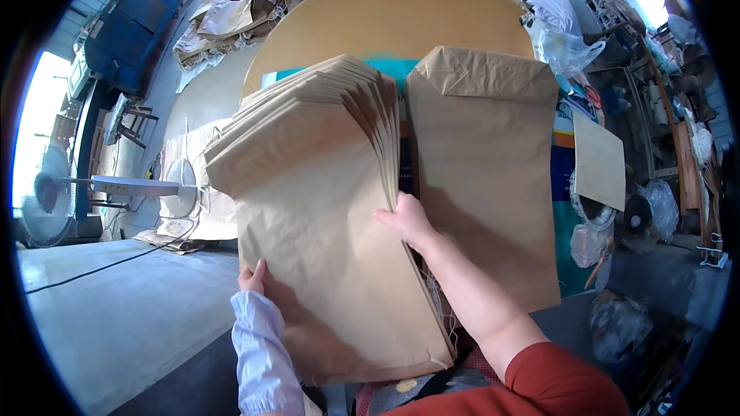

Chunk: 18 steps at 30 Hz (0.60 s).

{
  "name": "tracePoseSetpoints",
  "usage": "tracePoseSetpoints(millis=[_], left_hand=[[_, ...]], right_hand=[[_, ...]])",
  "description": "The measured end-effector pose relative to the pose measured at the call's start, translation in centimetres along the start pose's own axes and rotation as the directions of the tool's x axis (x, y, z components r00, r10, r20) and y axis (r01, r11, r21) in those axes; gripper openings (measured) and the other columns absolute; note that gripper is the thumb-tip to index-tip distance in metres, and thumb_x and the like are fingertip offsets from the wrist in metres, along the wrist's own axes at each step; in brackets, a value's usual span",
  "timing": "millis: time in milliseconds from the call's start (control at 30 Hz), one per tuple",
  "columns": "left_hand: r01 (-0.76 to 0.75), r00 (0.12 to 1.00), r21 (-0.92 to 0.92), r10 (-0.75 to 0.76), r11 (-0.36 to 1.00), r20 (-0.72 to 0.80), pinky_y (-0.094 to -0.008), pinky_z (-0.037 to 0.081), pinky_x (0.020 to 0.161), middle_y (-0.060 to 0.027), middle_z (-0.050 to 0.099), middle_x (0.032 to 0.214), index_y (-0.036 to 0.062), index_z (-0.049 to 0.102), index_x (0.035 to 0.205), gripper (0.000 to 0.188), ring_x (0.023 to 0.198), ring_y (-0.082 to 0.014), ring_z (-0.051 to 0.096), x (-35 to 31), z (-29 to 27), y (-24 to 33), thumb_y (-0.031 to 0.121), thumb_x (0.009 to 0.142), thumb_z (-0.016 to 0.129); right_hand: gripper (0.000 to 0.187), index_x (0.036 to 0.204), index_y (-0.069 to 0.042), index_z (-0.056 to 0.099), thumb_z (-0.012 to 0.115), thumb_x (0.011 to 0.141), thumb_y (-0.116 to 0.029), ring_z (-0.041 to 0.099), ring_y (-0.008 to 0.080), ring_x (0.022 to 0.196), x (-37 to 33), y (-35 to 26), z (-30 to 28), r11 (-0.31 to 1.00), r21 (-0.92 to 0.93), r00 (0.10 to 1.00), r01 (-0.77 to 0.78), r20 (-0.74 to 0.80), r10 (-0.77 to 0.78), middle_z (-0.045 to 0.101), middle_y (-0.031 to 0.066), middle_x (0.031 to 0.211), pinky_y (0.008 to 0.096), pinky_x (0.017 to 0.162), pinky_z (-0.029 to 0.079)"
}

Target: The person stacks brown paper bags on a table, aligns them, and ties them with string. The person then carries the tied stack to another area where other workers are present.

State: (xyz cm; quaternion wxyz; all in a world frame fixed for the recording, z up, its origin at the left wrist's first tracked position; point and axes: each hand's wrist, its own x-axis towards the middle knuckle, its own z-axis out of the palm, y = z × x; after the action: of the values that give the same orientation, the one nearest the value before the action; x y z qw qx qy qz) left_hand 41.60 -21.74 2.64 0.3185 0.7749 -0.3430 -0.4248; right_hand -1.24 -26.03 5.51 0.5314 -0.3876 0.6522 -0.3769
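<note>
A fanned stack of large brown paper bags [316, 239] lies tilted in front of me, its far ends spread into several layers. My left hand [252, 276] is closed on the stack's left edge, thumb on top and the other fingers hidden beneath. On the opposite edge my right hand [407, 219] grips the same stack, its thumb also on top. Just to the right lies another brown paper bag [486, 154], flat, with its far end folded over; whether more bags lie under it I cannot tell.
A round tan table [385, 0] carries the bags. A standing fan [181, 187] is on the left. White plastic bags [566, 46] lie at the far right, with a pale card [599, 160] nearer me. Piled paper sacks [227, 19] sit on the floor, far left.
</note>
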Motion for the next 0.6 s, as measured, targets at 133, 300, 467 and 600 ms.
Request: tracePoseSetpoints(millis=[133,300,467,600], left_hand=[[-0.034,0.999,-0.365,0.025,0.93,-0.03,-0.0306,0.052,0.07,-0.0056,0.067,0.093,0.0011,0.062,0.103,0.02,0.082,-0.0152,0.063,-5.3,-3.5,7.3,0.015,0.09,0.066],[-0.08,0.997,-0.769,0.05,0.634,-0.062,-0.0411,0.053,0.085,-0.0135,0.064,0.108,0.0006,0.055,0.116,0.028,0.095,-0.0274,0.064,-11.1,-2.8,13.8,0.02,0.095,0.056],[0.169,0.96,-0.956,0.178,0.238,0.214,-0.0475,0.04,0.104,-0.0133,0.051,0.135,0.003,0.042,0.135,0.048,0.122,-0.0289,0.05,-14.4,10.2,15.5,0.035,0.1,0.046],[0.293,0.845,-0.905,0.359,0.309,0.396,-0.0466,0.036,0.105,-0.011,0.045,0.141,0.0065,0.035,0.141,0.067,0.128,-0.0265,0.044,-17.5,18.4,16.7,0.054,0.096,0.043]], right_hand=[[0.035,0.067,0.007,0.056,0.07,0.07,-0.025,0.062,0.0297,0.057,-2.1,-9.6,0.5,0.945,-0.081,0.942,0.317,0.146,-0.303,0.058,0.0222,0.06,0.0415,0.057,0.048],[0.034,0.066,0.007,0.055,0.07,0.069,-0.023,0.059,0.0296,0.054,-2.3,-29.1,0.9,0.742,-0.124,0.711,0.659,0.426,-0.56,0.058,0.0213,0.059,0.04,0.054,0.047],[0.022,0.079,0.005,0.057,0.065,0.079,-0.016,0.051,0.0079,0.055,-8.9,-46.7,-2.4,0.333,-0.324,0.455,0.885,0.751,-0.479,0.053,0.0042,0.057,0.0297,0.048,0.042],[0.022,0.073,0.007,0.057,0.061,0.072,-0.014,0.062,0.0301,0.061,-16.0,-50.5,-5.0,0.208,-0.375,0.429,0.903,0.796,-0.426,0.061,0.0208,0.066,0.0382,0.06,0.05]])
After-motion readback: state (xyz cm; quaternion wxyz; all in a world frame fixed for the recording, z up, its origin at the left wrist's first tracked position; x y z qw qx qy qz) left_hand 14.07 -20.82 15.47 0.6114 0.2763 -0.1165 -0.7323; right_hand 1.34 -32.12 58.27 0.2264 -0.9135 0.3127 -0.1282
